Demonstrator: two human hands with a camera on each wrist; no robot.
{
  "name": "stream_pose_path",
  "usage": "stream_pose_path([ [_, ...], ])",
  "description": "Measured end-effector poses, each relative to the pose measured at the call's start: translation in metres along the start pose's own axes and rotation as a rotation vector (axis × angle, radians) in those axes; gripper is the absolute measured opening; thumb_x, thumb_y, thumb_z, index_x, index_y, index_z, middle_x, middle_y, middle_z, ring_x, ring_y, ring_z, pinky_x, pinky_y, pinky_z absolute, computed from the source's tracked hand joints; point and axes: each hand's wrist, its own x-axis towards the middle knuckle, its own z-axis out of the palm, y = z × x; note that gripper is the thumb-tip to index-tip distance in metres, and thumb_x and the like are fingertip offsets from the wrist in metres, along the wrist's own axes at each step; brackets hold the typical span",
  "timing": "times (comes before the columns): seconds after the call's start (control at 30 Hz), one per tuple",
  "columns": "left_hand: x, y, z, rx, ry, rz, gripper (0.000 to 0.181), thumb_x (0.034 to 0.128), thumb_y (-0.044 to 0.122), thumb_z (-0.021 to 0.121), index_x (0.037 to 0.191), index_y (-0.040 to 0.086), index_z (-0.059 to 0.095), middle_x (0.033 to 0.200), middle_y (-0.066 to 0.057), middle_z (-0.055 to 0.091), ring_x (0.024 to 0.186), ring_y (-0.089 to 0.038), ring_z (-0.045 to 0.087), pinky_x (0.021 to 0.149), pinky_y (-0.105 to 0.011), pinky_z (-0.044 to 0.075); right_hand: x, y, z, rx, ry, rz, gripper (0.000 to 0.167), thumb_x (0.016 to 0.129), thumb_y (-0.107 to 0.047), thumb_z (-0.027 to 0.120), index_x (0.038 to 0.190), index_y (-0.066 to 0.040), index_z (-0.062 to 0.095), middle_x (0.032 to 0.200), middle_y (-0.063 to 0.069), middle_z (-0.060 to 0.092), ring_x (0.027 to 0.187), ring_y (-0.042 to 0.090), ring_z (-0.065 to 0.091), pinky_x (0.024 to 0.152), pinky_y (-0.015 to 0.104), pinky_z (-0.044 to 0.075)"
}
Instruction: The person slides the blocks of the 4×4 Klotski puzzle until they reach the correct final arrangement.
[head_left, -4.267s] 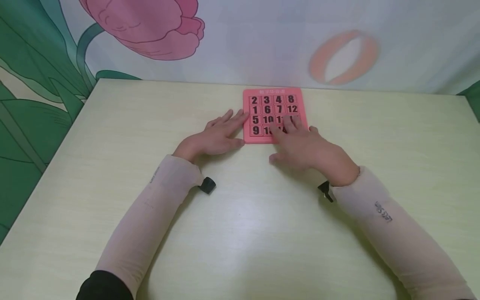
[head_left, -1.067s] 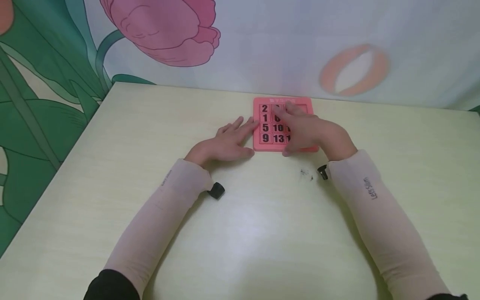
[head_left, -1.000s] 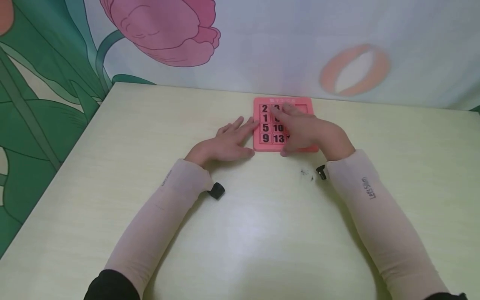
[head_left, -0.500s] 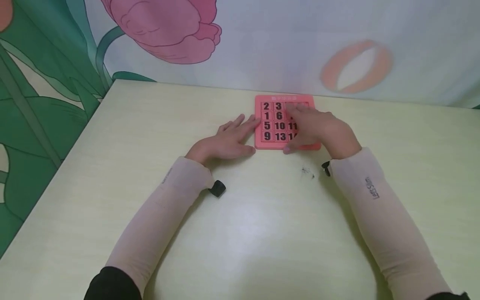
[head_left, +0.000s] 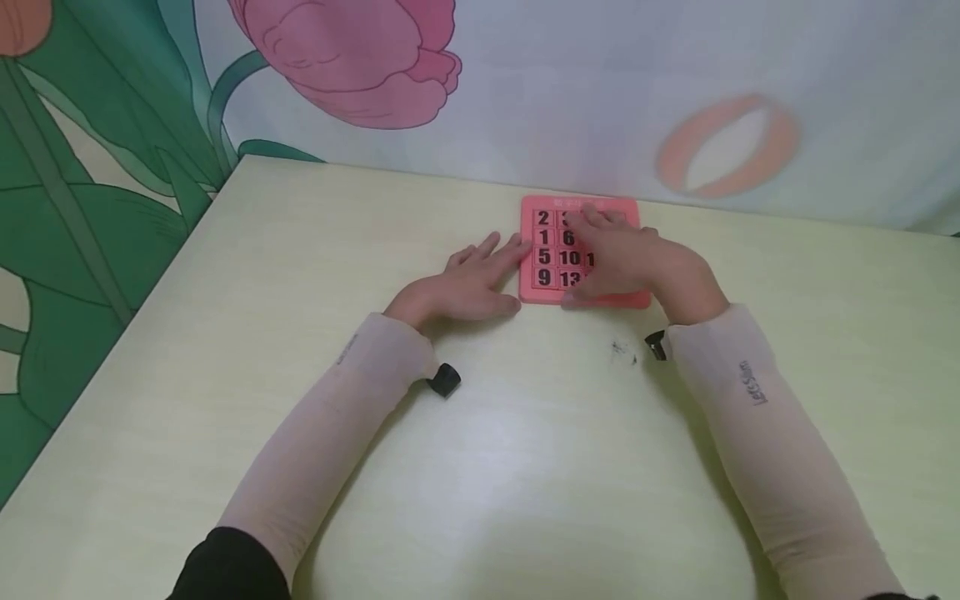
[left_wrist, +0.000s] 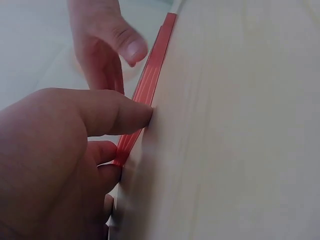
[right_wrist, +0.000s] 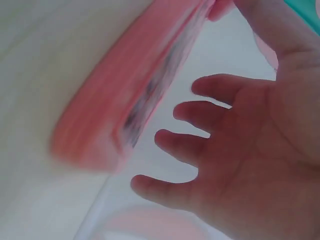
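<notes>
A pink number sliding puzzle (head_left: 544, 257) lies flat at the back of the table, its black-numbered tiles set in rows. Along its left side, my left hand (head_left: 468, 288) touches the frame with extended fingers; in the left wrist view the thumb (left_wrist: 131, 114) meets the puzzle's near edge (left_wrist: 150, 80). My right hand (head_left: 628, 258) spreads over the right part of the tiles, thumb by the near edge. The right wrist view has the fingers of the right hand (right_wrist: 255, 135) apart and fairly straight above the tile face. Tiles under that hand are hidden.
The pale table (head_left: 480, 467) ends just behind the puzzle at a curtain (head_left: 555, 92) printed with flowers and leaves. A dark smudge (head_left: 621, 352) marks the tabletop near the right wrist. Both forearms wear light sleeves (head_left: 330, 442).
Since the oldest frame, my right hand has moved from the lower right tiles up over the upper rows. The top-right cell, showing 8 then, looked bare about a second ago. My left hand stays put.
</notes>
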Motion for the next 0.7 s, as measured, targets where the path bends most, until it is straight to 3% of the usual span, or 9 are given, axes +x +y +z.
stream_pose_path([
  [0.1,0.000,0.001,0.001,0.005,-0.005,-0.001,0.081,0.1006,0.038,0.054,0.164,0.028,0.006,0.169,0.007,-0.004,0.151,-0.016,-0.018,0.120,-0.039,-0.008,0.007,-0.005,-0.001,-0.001,0.005,-0.026,0.100,0.093,-0.048,0.068,0.163,-0.007,0.008,0.168,0.017,-0.003,0.152,0.042,-0.006,0.112,0.073,0.007],
  [0.3,-0.001,0.000,0.001,0.009,-0.011,-0.006,0.081,0.1009,0.038,0.054,0.164,0.029,0.005,0.169,0.008,-0.005,0.151,-0.014,-0.019,0.120,-0.040,-0.008,0.017,-0.008,-0.002,-0.042,-0.013,0.014,0.093,0.097,-0.054,0.058,0.162,-0.005,0.013,0.168,0.019,0.004,0.151,0.045,-0.002,0.110,0.075,0.010],
  [0.57,0.001,-0.004,0.000,0.025,0.000,0.002,0.081,0.1005,0.039,0.055,0.164,0.028,0.005,0.169,0.007,-0.003,0.151,-0.014,-0.018,0.120,-0.039,-0.007,0.010,-0.007,-0.007,-0.070,-0.016,0.146,0.092,0.099,-0.057,0.053,0.157,0.007,0.021,0.161,0.024,0.020,0.143,0.046,0.016,0.108,0.077,0.010],
  [0.7,0.003,-0.002,0.001,0.023,-0.009,-0.004,0.081,0.1006,0.039,0.055,0.164,0.029,0.005,0.169,0.008,-0.003,0.151,-0.014,-0.018,0.120,-0.039,-0.007,0.007,-0.007,-0.004,-0.105,0.009,0.147,0.086,0.101,-0.054,0.052,0.154,0.009,0.026,0.154,0.024,0.026,0.139,0.046,0.019,0.107,0.077,0.015],
])
